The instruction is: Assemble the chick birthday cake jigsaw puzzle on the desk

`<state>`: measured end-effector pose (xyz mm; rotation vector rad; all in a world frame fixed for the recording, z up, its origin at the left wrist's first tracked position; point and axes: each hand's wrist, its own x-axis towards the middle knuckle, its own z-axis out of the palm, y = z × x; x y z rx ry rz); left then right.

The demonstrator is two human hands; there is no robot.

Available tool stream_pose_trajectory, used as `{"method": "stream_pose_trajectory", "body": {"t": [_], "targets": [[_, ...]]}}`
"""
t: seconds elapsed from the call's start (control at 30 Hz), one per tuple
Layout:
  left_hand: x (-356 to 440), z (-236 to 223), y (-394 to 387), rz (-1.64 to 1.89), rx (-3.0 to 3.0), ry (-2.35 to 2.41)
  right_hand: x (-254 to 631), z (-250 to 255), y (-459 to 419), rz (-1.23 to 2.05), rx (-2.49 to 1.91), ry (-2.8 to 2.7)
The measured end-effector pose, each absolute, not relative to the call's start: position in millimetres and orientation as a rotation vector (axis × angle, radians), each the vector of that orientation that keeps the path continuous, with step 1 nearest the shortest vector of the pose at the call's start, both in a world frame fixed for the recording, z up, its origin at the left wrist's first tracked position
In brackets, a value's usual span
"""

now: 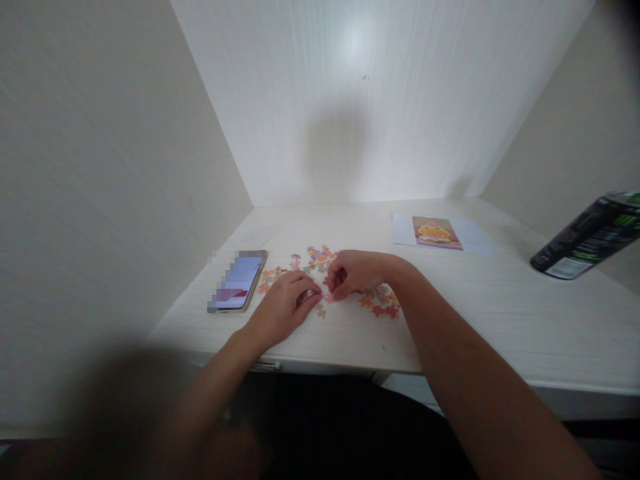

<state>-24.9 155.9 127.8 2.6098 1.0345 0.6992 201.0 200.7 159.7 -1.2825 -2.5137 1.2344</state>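
Observation:
Jigsaw puzzle pieces in pink, orange, red and purple lie in loose groups on the white desk. My left hand [293, 300] rests low over the desk, its thumb and forefinger closed together at the edge of a pink puzzle piece [330, 298]. From the other side, my right hand [353, 272] has its fingers curled and pinches at the same pink piece. Fingertips partly hide the piece, so how it joins its neighbours cannot be made out. A pale piece [321, 311] lies just below the fingertips. Orange and red pieces [385, 310] sit under and beside my right wrist.
A smartphone [239, 283] with a lit screen lies left of the pieces. At the back right, a printed picture of a yellow figure [437, 233] lies on white paper [475, 235]. A black can [585, 237] stands at the right. Panels enclose the desk [490, 320] on three sides.

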Motion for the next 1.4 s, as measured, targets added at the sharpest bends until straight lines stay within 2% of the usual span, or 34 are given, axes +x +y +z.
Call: {"method": "stream_pose_trajectory", "body": {"t": [1.4], "targets": [[-22.9, 126.5, 152.0, 0.732, 2.722, 0.934, 195.8, 166.3, 195.6, 1.054, -1.341, -2.572]]}}
